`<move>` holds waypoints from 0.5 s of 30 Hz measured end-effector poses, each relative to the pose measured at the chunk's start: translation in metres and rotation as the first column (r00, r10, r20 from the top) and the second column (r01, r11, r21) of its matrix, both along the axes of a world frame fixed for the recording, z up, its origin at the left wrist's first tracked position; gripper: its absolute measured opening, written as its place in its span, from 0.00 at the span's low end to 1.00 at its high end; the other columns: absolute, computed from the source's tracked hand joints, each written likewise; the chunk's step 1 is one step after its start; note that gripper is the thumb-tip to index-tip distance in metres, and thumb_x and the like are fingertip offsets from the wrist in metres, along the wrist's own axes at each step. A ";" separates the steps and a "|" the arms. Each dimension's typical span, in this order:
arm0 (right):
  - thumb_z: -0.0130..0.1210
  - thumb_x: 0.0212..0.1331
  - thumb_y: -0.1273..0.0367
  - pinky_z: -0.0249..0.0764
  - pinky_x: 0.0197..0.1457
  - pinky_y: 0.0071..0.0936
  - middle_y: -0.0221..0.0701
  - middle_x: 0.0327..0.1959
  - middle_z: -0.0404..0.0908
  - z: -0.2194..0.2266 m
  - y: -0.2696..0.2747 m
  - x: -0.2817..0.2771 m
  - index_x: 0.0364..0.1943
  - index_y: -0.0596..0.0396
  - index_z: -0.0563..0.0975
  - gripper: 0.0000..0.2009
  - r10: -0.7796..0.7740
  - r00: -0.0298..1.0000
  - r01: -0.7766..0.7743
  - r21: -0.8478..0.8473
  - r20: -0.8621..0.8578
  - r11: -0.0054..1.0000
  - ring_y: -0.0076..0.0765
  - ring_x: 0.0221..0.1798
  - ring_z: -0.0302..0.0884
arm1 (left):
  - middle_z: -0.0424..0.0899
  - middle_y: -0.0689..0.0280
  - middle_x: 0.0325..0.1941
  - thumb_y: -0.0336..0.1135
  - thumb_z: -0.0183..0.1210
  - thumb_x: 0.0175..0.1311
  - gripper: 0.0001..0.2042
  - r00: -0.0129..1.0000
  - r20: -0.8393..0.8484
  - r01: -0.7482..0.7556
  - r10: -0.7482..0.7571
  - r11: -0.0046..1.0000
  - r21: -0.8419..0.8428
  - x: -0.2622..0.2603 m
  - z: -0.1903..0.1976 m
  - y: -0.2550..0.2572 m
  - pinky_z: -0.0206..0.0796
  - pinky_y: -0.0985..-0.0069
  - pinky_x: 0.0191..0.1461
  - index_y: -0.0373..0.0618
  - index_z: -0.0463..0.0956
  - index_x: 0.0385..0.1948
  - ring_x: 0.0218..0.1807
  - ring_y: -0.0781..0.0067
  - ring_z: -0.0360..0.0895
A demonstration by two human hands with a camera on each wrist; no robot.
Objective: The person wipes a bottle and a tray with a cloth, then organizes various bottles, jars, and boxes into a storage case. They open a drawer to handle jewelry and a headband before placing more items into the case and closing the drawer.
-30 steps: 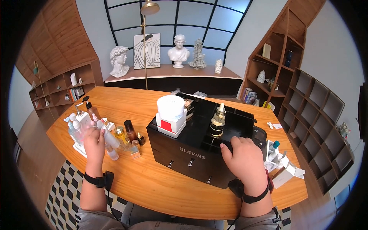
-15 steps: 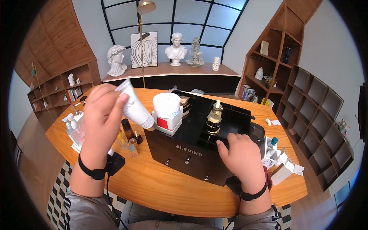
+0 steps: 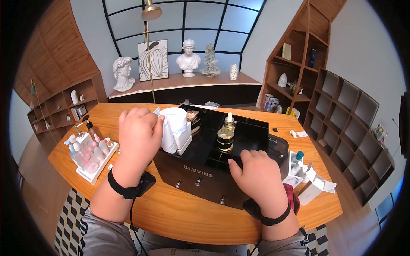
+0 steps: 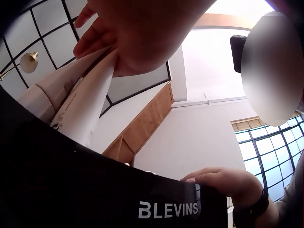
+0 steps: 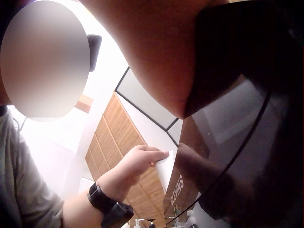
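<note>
My left hand pinches the top end of a white squeeze tube between thumb and fingers. The tube points downward at the left front corner of a black BLEVINS organizer box, close against a white jar on a small white box. In the left wrist view, the tube leans beside the white packaging, its lower end hidden behind the organizer's edge. My right hand rests on the organizer's front right edge, fingers relaxed. Between the hands, a gold-and-black dropper bottle stands on the organizer's top.
At the left, a white tray holds several bottles, with a brown pump bottle behind. To the organizer's right stand a white container of bottles and an opened white carton. A compact-like item lies behind the jar.
My left hand has lifted the white tube from among the bottles at the left and carried it rightward to the organizer's left front corner beside the jar. The right hand has stayed on the organizer.
</note>
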State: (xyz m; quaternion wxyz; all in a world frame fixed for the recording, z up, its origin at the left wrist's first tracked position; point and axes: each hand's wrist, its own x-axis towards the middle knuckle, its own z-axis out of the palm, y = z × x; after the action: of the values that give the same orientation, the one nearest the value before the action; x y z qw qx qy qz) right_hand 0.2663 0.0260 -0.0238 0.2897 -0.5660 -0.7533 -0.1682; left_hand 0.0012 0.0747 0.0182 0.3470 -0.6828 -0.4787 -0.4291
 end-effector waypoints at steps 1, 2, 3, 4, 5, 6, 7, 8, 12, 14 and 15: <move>0.58 0.59 0.58 0.77 0.36 0.38 0.38 0.24 0.78 0.000 0.000 0.000 0.24 0.58 0.77 0.16 0.000 1.000 0.000 -0.003 -0.001 1.000 0.46 0.34 0.78 | 0.76 0.62 0.24 0.33 0.62 0.57 0.11 1.000 0.001 -0.007 0.007 1.000 -0.011 0.000 -0.001 0.001 0.61 0.62 0.46 0.43 0.77 0.16 0.34 0.57 0.74; 0.58 0.59 0.58 0.78 0.36 0.38 0.38 0.24 0.78 0.000 0.000 0.000 0.24 0.58 0.77 0.16 -0.004 1.000 0.004 -0.004 0.002 1.000 0.46 0.34 0.78 | 0.76 0.62 0.24 0.34 0.62 0.57 0.11 1.000 0.001 -0.014 0.014 1.000 -0.023 0.000 -0.003 0.002 0.61 0.62 0.46 0.43 0.77 0.16 0.34 0.57 0.74; 0.58 0.59 0.58 0.78 0.37 0.38 0.38 0.24 0.78 0.000 0.000 0.000 0.24 0.58 0.77 0.16 -0.007 1.000 0.007 -0.006 0.004 1.000 0.46 0.34 0.78 | 0.76 0.62 0.24 0.34 0.62 0.57 0.11 1.000 0.001 -0.023 0.023 0.999 -0.043 0.000 -0.006 0.004 0.61 0.62 0.46 0.43 0.77 0.16 0.34 0.57 0.74; 0.58 0.59 0.58 0.78 0.37 0.38 0.38 0.24 0.78 0.000 0.000 0.000 0.24 0.57 0.77 0.16 -0.009 1.000 0.010 -0.007 0.007 1.000 0.46 0.34 0.78 | 0.76 0.62 0.24 0.34 0.62 0.58 0.11 0.999 0.000 -0.033 0.033 0.997 -0.064 -0.001 -0.008 0.005 0.61 0.62 0.46 0.43 0.77 0.16 0.34 0.57 0.74; 0.58 0.59 0.58 0.78 0.37 0.38 0.38 0.24 0.78 -0.001 0.001 0.000 0.24 0.57 0.77 0.16 -0.010 1.000 0.010 -0.005 0.008 1.000 0.46 0.34 0.78 | 0.76 0.62 0.24 0.35 0.62 0.58 0.12 0.999 0.000 -0.043 0.043 0.996 -0.084 -0.001 -0.010 0.006 0.61 0.62 0.47 0.43 0.77 0.16 0.34 0.58 0.74; 0.58 0.59 0.58 0.78 0.37 0.38 0.38 0.24 0.78 -0.001 0.001 0.000 0.24 0.57 0.77 0.16 -0.011 1.000 0.011 -0.002 0.009 1.000 0.46 0.34 0.78 | 0.76 0.62 0.23 0.35 0.62 0.58 0.12 0.999 0.004 -0.042 0.043 0.996 -0.084 -0.002 -0.011 0.007 0.61 0.62 0.47 0.43 0.78 0.16 0.34 0.57 0.75; 0.58 0.59 0.58 0.78 0.37 0.38 0.38 0.24 0.78 -0.001 0.001 0.000 0.25 0.57 0.77 0.16 -0.011 1.000 0.011 0.001 0.010 1.000 0.46 0.34 0.78 | 0.76 0.62 0.23 0.35 0.61 0.58 0.12 0.999 0.008 -0.041 0.042 0.996 -0.085 -0.002 -0.012 0.007 0.61 0.62 0.47 0.43 0.78 0.16 0.34 0.57 0.75; 0.57 0.60 0.57 0.78 0.36 0.39 0.38 0.24 0.79 0.000 0.001 0.000 0.25 0.57 0.77 0.16 -0.009 1.000 0.009 -0.012 0.019 1.000 0.45 0.34 0.79 | 0.77 0.62 0.23 0.35 0.61 0.59 0.12 0.999 0.013 -0.040 0.042 0.996 -0.085 -0.003 -0.012 0.007 0.61 0.62 0.47 0.43 0.78 0.16 0.34 0.57 0.75; 0.54 0.62 0.55 0.79 0.35 0.39 0.39 0.25 0.80 0.000 0.001 0.001 0.26 0.57 0.78 0.18 0.000 0.999 0.001 -0.029 0.037 1.000 0.44 0.34 0.80 | 0.77 0.61 0.26 0.37 0.62 0.58 0.09 0.999 0.040 -0.031 0.037 0.989 -0.143 -0.005 -0.013 0.003 0.62 0.61 0.46 0.42 0.79 0.23 0.36 0.56 0.76; 0.56 0.61 0.56 0.79 0.36 0.39 0.39 0.25 0.80 0.000 0.001 0.000 0.26 0.57 0.78 0.17 -0.004 1.000 0.004 -0.021 0.026 1.000 0.45 0.34 0.80 | 0.78 0.60 0.29 0.38 0.63 0.57 0.09 0.997 0.068 -0.014 0.026 0.986 -0.166 -0.006 -0.014 0.001 0.63 0.60 0.45 0.42 0.80 0.28 0.37 0.54 0.76; 0.57 0.59 0.58 0.78 0.37 0.39 0.38 0.25 0.79 0.000 0.001 0.000 0.25 0.57 0.77 0.16 -0.010 1.000 0.010 -0.018 0.016 1.000 0.46 0.34 0.79 | 0.78 0.59 0.31 0.38 0.64 0.56 0.10 0.995 0.099 0.009 0.012 0.979 -0.201 -0.006 -0.015 -0.001 0.64 0.59 0.46 0.42 0.79 0.30 0.38 0.54 0.76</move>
State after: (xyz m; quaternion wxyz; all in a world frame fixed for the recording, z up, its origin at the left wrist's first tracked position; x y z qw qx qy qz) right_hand 0.2661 0.0268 -0.0238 0.2777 -0.5708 -0.7543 -0.1676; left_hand -0.0052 0.0742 0.0036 0.2521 -0.6918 -0.5370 -0.4117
